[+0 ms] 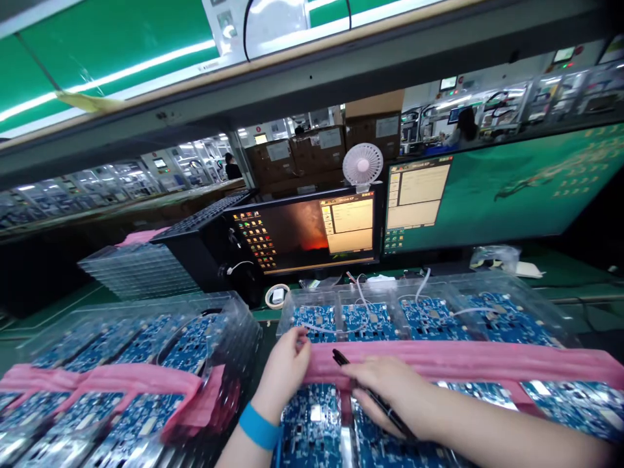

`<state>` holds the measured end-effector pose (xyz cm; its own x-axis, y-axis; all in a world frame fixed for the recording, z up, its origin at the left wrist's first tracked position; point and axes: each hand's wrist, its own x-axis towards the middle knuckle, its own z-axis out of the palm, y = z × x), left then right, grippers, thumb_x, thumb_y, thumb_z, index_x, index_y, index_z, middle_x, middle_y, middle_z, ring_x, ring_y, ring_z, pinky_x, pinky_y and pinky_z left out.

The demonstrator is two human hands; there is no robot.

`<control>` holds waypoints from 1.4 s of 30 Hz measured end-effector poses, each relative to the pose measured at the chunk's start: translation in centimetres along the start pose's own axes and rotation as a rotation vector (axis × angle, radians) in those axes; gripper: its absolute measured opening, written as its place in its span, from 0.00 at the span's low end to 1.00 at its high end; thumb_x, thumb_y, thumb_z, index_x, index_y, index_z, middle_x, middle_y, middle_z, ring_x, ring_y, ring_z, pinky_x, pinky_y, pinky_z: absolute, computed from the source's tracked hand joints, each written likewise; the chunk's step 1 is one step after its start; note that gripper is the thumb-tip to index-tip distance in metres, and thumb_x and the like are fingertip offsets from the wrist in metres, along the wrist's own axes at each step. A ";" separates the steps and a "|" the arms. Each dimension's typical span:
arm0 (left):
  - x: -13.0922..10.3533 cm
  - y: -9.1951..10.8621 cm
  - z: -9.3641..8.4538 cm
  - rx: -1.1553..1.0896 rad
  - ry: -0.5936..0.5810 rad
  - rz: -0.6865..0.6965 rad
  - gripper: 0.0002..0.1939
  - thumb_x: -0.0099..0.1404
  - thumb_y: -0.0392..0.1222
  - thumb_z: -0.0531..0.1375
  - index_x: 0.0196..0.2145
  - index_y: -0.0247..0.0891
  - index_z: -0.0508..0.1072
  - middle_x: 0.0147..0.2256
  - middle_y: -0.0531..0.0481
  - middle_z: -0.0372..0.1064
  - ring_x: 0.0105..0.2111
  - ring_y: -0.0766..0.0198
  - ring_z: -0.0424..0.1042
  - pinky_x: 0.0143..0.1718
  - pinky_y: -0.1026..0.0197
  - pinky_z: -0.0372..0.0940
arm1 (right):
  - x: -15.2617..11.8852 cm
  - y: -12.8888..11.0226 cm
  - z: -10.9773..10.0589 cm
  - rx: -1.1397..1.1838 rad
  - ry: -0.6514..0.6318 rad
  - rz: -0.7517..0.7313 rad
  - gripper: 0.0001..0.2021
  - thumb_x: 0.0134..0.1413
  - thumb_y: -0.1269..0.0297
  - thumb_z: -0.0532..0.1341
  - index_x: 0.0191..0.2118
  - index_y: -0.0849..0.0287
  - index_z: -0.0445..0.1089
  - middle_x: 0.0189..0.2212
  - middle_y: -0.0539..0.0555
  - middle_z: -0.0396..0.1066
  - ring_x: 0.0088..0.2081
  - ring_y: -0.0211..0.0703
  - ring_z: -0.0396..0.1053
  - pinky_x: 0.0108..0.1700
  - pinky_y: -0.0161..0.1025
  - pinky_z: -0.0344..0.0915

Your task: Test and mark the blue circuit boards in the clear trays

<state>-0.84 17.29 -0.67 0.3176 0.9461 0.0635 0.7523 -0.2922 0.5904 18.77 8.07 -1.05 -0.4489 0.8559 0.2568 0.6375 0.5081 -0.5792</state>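
Note:
My left hand (286,364), with a blue band (259,426) on its wrist, has thumb and fingertips pinched at the end of a thin white cable (319,329). The cable lies over blue circuit boards (314,316) in a clear plastic tray (487,283). In my right hand (390,387) is a black pen (385,408), held slantwise above the tray with one end toward the left hand. A pink foam strip (463,359) runs across the middle of the tray, under and behind both hands. More boards sit on its near side, partly hidden by my forearms.
To the left stands a stack of clear trays with boards (180,338) and pink strips (131,377). Behind are two monitors (297,234), a small white fan (363,164), a tape roll (277,296) and a black computer case (195,240). A shelf beam (292,84) crosses overhead.

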 end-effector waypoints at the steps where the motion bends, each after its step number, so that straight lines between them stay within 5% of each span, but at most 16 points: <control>1: 0.5 -0.6 0.2 0.043 0.027 -0.057 0.13 0.60 0.38 0.48 0.42 0.34 0.64 0.36 0.46 0.67 0.36 0.64 0.67 0.39 0.64 0.60 | 0.0 0.2 0.2 -0.042 -0.039 -0.030 0.15 0.51 0.68 0.53 0.47 0.57 0.63 0.35 0.55 0.66 0.36 0.47 0.64 0.39 0.40 0.60; 7: 2.8 -1.1 0.8 0.243 0.052 -0.153 0.15 0.60 0.38 0.51 0.44 0.29 0.65 0.37 0.41 0.69 0.40 0.60 0.67 0.41 0.63 0.57 | 0.1 0.7 0.2 -0.075 -0.175 -0.133 0.13 0.47 0.70 0.57 0.42 0.57 0.66 0.34 0.53 0.66 0.36 0.45 0.63 0.41 0.39 0.58; 14: 4.6 0.6 0.7 0.462 0.032 -0.160 0.11 0.60 0.41 0.49 0.31 0.36 0.69 0.33 0.44 0.70 0.36 0.59 0.69 0.35 0.63 0.59 | -0.2 0.6 -0.8 -0.054 -0.154 -0.158 0.11 0.45 0.71 0.56 0.38 0.57 0.67 0.32 0.53 0.66 0.35 0.44 0.62 0.38 0.37 0.57; 29: 4.5 1.5 0.3 0.652 0.022 -0.234 0.11 0.60 0.36 0.46 0.32 0.33 0.67 0.33 0.41 0.69 0.36 0.57 0.69 0.35 0.61 0.59 | -0.3 1.7 -0.3 -0.110 -0.082 -0.223 0.10 0.44 0.67 0.55 0.37 0.55 0.65 0.29 0.50 0.65 0.30 0.42 0.62 0.33 0.35 0.57; 42: 3.6 1.4 0.5 0.661 0.007 -0.187 0.11 0.62 0.38 0.45 0.32 0.35 0.66 0.32 0.44 0.69 0.35 0.59 0.69 0.33 0.63 0.59 | 0.2 1.2 0.0 -0.109 -0.094 -0.155 0.21 0.47 0.66 0.58 0.50 0.56 0.59 0.45 0.55 0.60 0.46 0.47 0.56 0.49 0.41 0.52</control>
<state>1.61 20.18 0.00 0.1462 0.9891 0.0146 0.9890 -0.1459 -0.0227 19.45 8.91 -1.71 -0.6000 0.7565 0.2601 0.6178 0.6448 -0.4502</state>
